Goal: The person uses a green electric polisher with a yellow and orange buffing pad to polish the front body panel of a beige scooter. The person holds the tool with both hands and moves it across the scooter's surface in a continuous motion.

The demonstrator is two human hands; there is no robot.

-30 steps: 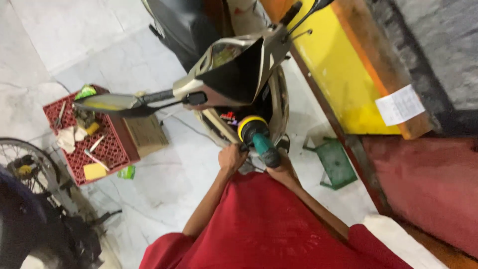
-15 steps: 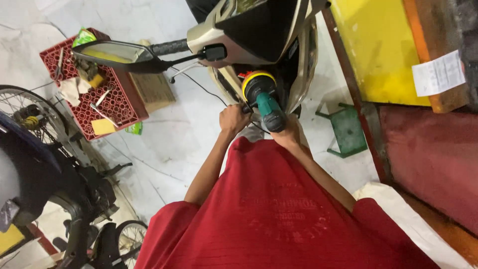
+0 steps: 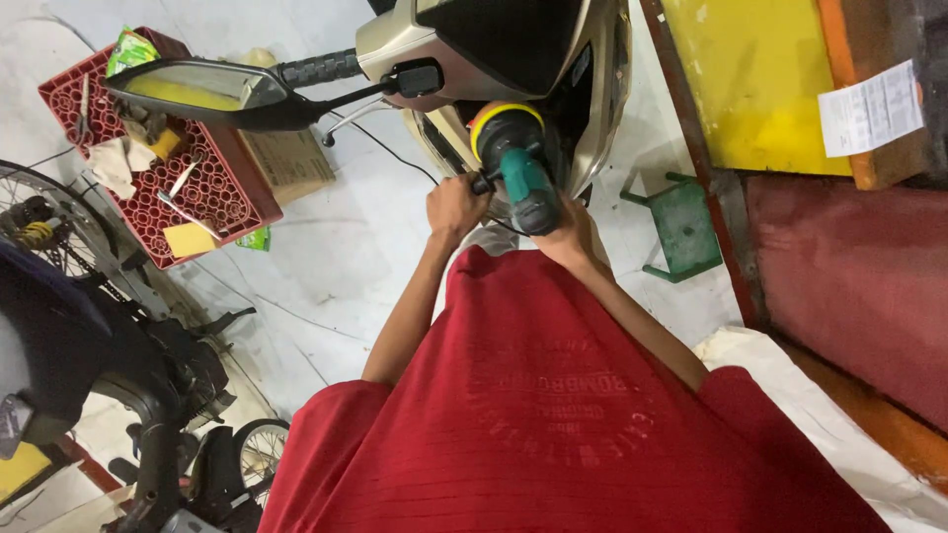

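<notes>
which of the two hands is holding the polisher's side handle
The left hand: it grips the black side handle, while the right hand holds the rear of the green polisher body.

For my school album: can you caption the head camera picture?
Both hands, left hand and right hand, hold a green polisher against a scooter.

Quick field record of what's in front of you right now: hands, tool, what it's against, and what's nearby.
left hand: grips the polisher's black side handle
right hand: holds the rear of the green polisher
pad: yellow-rimmed, facing the scooter body; contact hidden
left of scooter: red crate of tools on the floor
right of scooter: green stool
</notes>
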